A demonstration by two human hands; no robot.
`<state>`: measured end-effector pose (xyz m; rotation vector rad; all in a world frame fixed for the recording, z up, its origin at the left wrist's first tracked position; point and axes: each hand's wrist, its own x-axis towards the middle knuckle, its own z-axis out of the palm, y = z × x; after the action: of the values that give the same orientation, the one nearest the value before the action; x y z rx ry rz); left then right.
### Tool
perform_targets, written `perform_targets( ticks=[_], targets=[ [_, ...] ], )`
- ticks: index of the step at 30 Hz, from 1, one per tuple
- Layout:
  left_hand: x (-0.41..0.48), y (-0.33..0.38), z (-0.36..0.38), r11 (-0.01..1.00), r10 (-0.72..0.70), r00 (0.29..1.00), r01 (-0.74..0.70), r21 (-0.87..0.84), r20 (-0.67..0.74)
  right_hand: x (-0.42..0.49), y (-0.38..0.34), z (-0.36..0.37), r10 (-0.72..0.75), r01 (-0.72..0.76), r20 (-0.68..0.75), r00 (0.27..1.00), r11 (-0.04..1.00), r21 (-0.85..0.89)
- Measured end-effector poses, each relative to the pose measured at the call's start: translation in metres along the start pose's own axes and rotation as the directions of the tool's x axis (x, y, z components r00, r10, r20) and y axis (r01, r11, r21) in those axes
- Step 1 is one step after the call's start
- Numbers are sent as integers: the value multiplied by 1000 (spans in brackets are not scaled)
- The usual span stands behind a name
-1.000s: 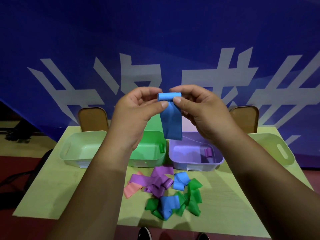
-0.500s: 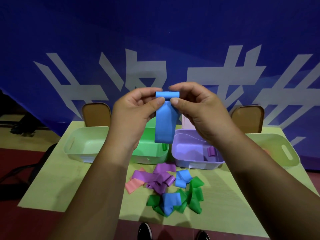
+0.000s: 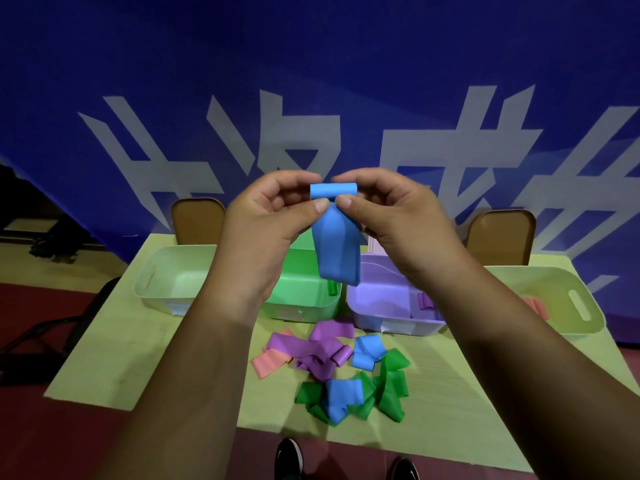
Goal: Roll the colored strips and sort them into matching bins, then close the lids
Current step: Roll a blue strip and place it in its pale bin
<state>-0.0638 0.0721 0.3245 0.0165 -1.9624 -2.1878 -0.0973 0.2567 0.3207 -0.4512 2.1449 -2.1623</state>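
My left hand and my right hand pinch the rolled top of a blue strip, held up above the bins; its loose tail hangs down. Four open bins line the table's far side: a pale one at left, a green one with a green roll, a purple one with a purple roll, and a pale one at right holding a pink piece. Loose purple, pink, blue and green strips lie heaped on the table in front.
Two brown chair backs stand behind the table, against a blue banner with white characters. A dark chair stands at the table's left edge. My shoes show under the near edge.
The roll at the top of the blue strip has grown a little and the hanging tail is shorter. Both hands stay raised at the same spot.
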Motion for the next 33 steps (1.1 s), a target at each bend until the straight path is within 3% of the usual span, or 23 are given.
perform_targets(
  ticks=[6,14,25,29,33],
  targets=[
    [-7,4,-1,999,-49,999,49,-18,-17,-4,-4,2,-13,13,14,1000,999,-38],
    [-10,8,-1,999,10,1000,-9,43,-13,-6,-7,2,61,-61,9,998,998,31],
    [-13,10,5,998,-67,998,67,4,5,-11,-14,0,-24,11,-85,996,988,-154],
    [-14,10,8,997,-74,997,75,20,-36,-9,-11,-1,28,-45,-133,991,992,-121],
    [-11,4,7,987,-13,996,27,157,-90,-8,-11,3,117,-116,-138,984,993,13]
  ],
)
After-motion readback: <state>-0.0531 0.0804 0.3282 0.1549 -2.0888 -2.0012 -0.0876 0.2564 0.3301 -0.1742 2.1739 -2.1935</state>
